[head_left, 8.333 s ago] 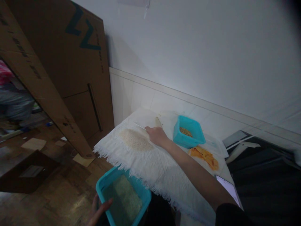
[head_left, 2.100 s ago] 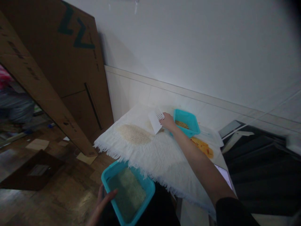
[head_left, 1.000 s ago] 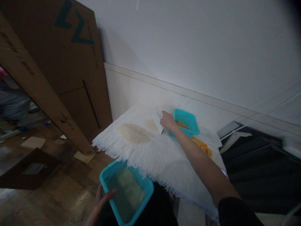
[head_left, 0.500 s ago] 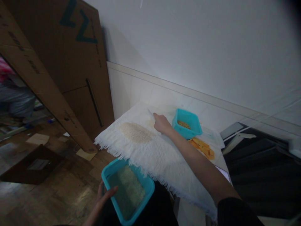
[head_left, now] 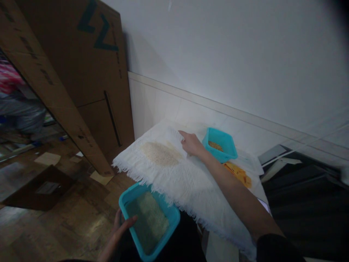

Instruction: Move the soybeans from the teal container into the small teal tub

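Observation:
My left hand point(head_left: 120, 229) grips the left wall of a turquoise plastic tub point(head_left: 176, 218), thumb over the rim. The tub is tilted below the fringed edge of a white cloth point(head_left: 188, 185) and partly filled with pale, rice-like grain point(head_left: 154, 214). My right hand point(head_left: 191, 143) is closed on a thin, pale flat piece point(head_left: 173, 134) that reaches left over the cloth; its exact kind is unclear. Just left of this hand lies a low, spread heap of pale grain point(head_left: 162, 154) on the cloth.
A second turquoise tub point(head_left: 231, 150) with yellowish grains stands right of my right hand. Beside it lie an orange-yellow cloth-like item point(head_left: 237, 174) and a clear lid point(head_left: 251, 162). A large cardboard box point(head_left: 109, 72) stands left; dark furniture point(head_left: 305, 196) is right. Another person point(head_left: 19, 98) is far left.
The flat piece in my right hand has turned, so its broad face shows instead of a thin edge. The view has shifted slightly. My left hand and its tub stay about the same.

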Demonstrator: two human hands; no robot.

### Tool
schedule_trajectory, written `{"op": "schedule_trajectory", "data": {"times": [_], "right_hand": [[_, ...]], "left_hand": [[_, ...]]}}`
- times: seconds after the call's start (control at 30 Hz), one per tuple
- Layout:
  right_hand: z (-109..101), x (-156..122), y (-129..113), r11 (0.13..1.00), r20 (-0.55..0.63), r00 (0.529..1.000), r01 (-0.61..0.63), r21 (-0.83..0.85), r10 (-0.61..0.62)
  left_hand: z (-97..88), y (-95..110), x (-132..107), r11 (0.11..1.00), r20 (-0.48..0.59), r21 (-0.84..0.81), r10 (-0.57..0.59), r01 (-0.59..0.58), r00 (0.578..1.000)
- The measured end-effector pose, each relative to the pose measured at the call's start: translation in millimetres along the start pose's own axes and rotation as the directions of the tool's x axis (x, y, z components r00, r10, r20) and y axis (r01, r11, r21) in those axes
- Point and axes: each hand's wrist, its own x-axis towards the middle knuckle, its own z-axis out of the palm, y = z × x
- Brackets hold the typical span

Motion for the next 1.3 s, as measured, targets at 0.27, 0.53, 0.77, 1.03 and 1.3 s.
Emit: {"op": "schedule_trajectory", "data": {"times": [0.27, 0.53, 0.77, 1.03, 1.3], "right_hand": [[-4.1, 22.0, 37.7, 0.994, -0.080, 0.990, -0.113, 0.005, 0.113], [13.0, 14.6, 11.8, 0.996, -0.002, 0.997, -0.083, -0.035, 0.083], [8.3, -10.1, -21.2, 0.998, 0.099, 0.994, 0.048, -0.050, -0.043], [4.6, -10.9, -9.5, 0.988, 0.030, 0.990, 0.137, 0.078, -0.139], [16.8, 63.5, -6.5, 0.996, 0.007, 0.996, 0.084, -0.016, -0.084]], "left_hand": [[4.2, 1.9, -3.8, 0.999, 0.002, 0.027, 0.039, -0.039, 0.999], [2.9, 0.7, -1.6, 0.998, -0.004, 0.051, 0.040, -0.040, 0.999], [2.1, -2.4, -0.4, 1.000, 0.017, -0.011, -0.011, 0.011, 1.000], [1.0, -5.2, 3.1, 0.999, -0.002, -0.049, -0.002, 0.002, 1.000], [-3.9, 0.0, 3.2, 0.998, -0.045, 0.040, 0.058, -0.056, 0.997]]}}
